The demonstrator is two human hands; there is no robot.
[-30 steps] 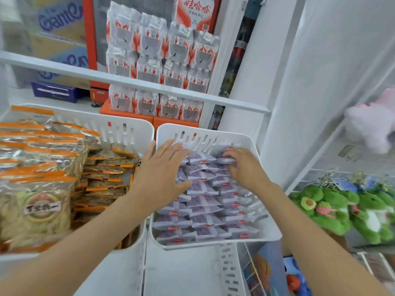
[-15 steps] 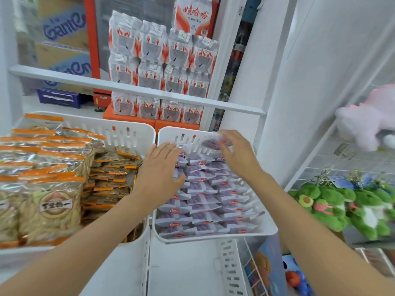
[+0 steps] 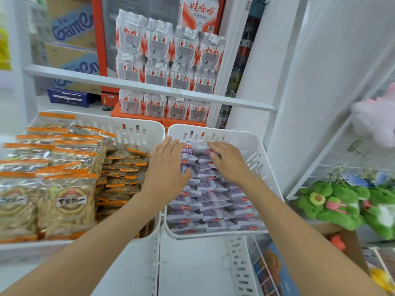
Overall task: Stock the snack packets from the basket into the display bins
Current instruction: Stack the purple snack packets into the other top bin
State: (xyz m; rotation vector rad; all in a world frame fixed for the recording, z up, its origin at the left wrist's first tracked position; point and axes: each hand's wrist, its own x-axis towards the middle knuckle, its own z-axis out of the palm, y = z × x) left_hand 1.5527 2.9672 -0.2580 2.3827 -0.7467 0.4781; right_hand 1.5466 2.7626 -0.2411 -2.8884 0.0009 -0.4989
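A white slotted display bin (image 3: 259, 150) holds rows of pale purple snack packets (image 3: 213, 200) with small red logos. My left hand (image 3: 165, 171) lies flat on the packets along the bin's left side, fingers together and pointing to the back wall. My right hand (image 3: 229, 162) rests palm down on the packets at the back, fingertips touching a packet near the slotted wall. Neither hand grips a packet. The basket named in the task is not in view.
A second white bin (image 3: 136, 130) to the left holds orange-topped snack bags (image 3: 66, 201) and smaller orange-edged packets (image 3: 124, 178). Stacked water-bottle packs (image 3: 168, 67) stand behind a white rail (image 3: 149, 88). Green plush toys (image 3: 335, 201) hang at the right.
Both hands slid toward the back of the right bin. The right hand set down the packet it was lifting at the back and now lies flat on the rows.
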